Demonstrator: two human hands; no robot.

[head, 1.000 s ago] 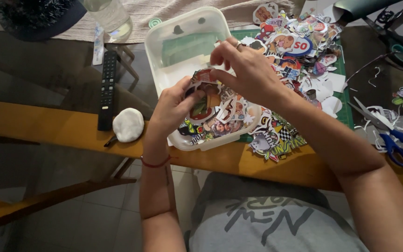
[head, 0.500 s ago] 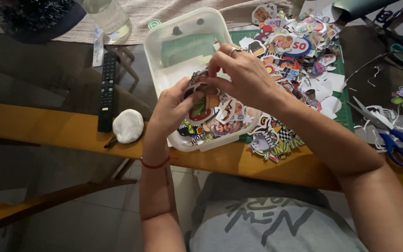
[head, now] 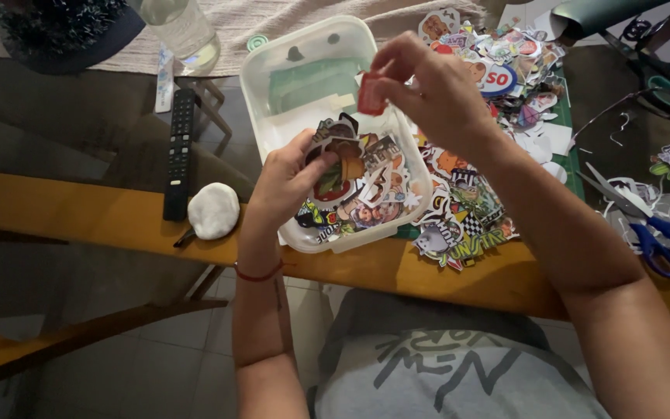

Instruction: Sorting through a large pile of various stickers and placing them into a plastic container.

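Above the white tub (head: 273, 116), right hand (head: 436, 93) pinches a red sticker (head: 371, 95).

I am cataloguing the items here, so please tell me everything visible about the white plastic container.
The white plastic container is a translucent, rounded-corner rectangular box, open with no lid on. It lies flat on the table's wooden edge. Its near half is filled with cut-out stickers; the far half shows greenish paper. The left hand rests in it on the stickers.
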